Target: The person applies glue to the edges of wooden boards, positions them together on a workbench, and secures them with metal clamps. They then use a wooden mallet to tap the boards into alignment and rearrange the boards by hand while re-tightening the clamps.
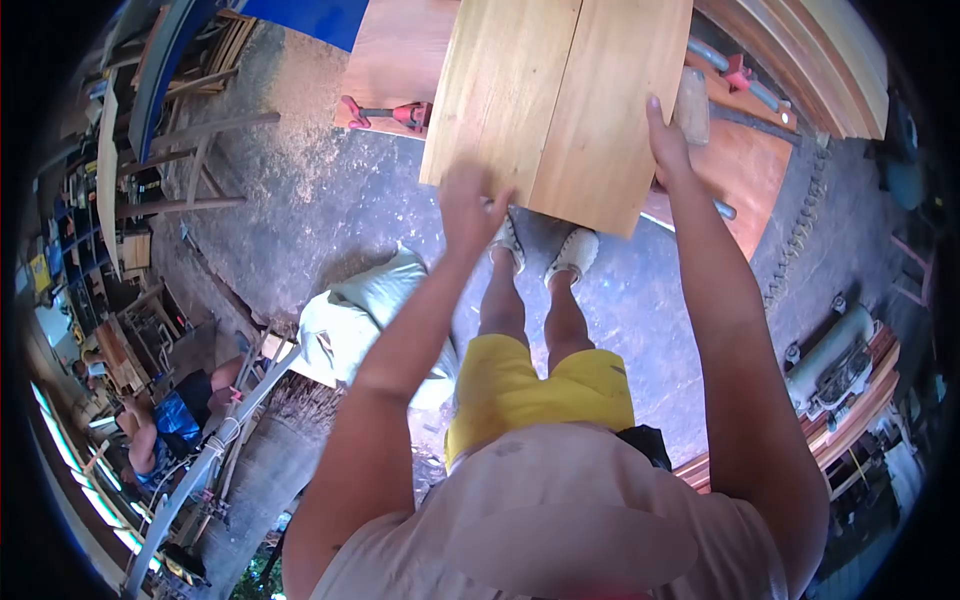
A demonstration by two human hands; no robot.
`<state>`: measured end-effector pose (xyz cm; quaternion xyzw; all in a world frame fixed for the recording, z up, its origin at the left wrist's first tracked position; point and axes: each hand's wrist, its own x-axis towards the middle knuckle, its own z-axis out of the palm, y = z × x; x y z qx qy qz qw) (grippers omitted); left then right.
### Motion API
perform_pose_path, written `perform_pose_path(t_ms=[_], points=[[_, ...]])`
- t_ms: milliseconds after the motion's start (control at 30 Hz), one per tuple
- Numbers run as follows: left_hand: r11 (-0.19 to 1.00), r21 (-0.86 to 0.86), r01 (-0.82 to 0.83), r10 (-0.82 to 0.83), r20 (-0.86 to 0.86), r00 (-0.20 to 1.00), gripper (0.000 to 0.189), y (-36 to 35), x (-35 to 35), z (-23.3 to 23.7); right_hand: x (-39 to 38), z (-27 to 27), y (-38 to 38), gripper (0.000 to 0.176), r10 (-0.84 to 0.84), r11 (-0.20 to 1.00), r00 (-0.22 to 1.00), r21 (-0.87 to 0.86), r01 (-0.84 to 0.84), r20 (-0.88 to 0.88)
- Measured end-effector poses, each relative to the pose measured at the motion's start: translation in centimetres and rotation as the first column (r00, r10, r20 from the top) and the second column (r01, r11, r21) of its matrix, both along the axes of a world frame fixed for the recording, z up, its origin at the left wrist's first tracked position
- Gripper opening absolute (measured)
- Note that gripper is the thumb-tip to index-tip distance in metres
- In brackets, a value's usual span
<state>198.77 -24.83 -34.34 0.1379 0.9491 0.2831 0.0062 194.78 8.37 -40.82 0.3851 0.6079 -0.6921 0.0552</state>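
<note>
A pale wooden panel [510,100] lies in front of me, with a dark seam running lengthwise between two boards. At its near left corner is my left hand [472,210], its thumb held apart and its fingers smeared by motion over the wood. My right hand [668,145] grips the panel's right edge; one digit points up along the top face, and the other fingers are mostly hidden. Beneath the panel, a reddish-brown board [395,60] shows on both sides. A red clamp [405,115] sticks out at the left.
A wooden block [692,105] and a bar clamp [740,75] lie to the right. Long planks [815,60] are stacked behind them. A pale sack [350,315] rests on the floor at left. Another person [175,420] sits at the far left. A chain-like strand [800,225] lies at right.
</note>
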Motion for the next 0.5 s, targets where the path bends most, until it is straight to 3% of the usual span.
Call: perform_pose_path(t_ms=[33, 67, 100, 167, 200, 233, 300, 367, 433, 500], points=[[0.987, 0.076, -0.144, 0.139, 0.070, 0.988, 0.053, -0.4, 3.0, -0.8, -0.4, 0.6, -0.1, 0.085, 0.004, 1.000, 1.000, 0.008, -0.004, -0.009], [0.835, 0.265, -0.482, 0.346, 0.427, 0.835, 0.051, 0.0, 5.5, -2.2, -0.1, 1.4, -0.5, 0.085, -0.007, 1.000, 1.000, 0.018, 0.007, -0.013], [0.552, 0.287, -0.783, 0.373, 0.755, 0.540, 0.049, 1.0, 7.2, -3.5, 0.0, 1.8, -0.8, 0.085, -0.019, 0.999, 1.000, 0.029, 0.019, -0.017], [0.396, 0.425, -0.814, 0.082, 0.867, 0.492, 0.048, 2.8, 7.9, -5.0, 0.1, 1.0, -0.5, 0.084, -0.035, 0.999, 0.999, -0.022, 0.035, 0.003], [0.224, 0.503, -0.835, -0.096, 0.864, 0.495, 0.044, 4.3, 6.9, -3.9, 0.0, 0.7, -0.3, 0.083, -0.057, 0.995, 0.998, -0.077, 0.059, 0.025], [0.220, 0.511, -0.831, -0.106, 0.860, 0.500, 0.044, 4.8, 6.2, -4.3, -0.1, 0.9, -0.2, 0.083, -0.059, 0.996, 0.998, -0.067, 0.060, 0.018], [0.039, 0.520, -0.853, -0.146, 0.848, 0.510, 0.035, 5.7, 5.1, -4.8, 0.0, 1.4, -0.3, 0.078, -0.084, 0.989, 0.994, -0.117, 0.091, 0.068], [0.007, 0.470, -0.882, -0.150, 0.873, 0.464, 0.030, 5.8, 5.1, -4.6, 0.0, 1.8, -0.3, 0.075, -0.084, 0.987, 0.996, -0.135, 0.086, 0.015], [-0.120, 0.439, -0.890, -0.162, 0.876, 0.454, 0.025, 6.0, 5.4, -4.6, 0.7, 2.2, -0.6, 0.071, -0.090, 0.983, 0.996, -0.161, 0.085, -0.026], [-0.145, 0.446, -0.883, -0.150, 0.873, 0.465, 0.023, 6.1, 5.6, -4.9, 0.9, 2.7, -0.9, 0.065, 0.049, 0.998, 0.994, -0.019, -0.052, -0.101]])
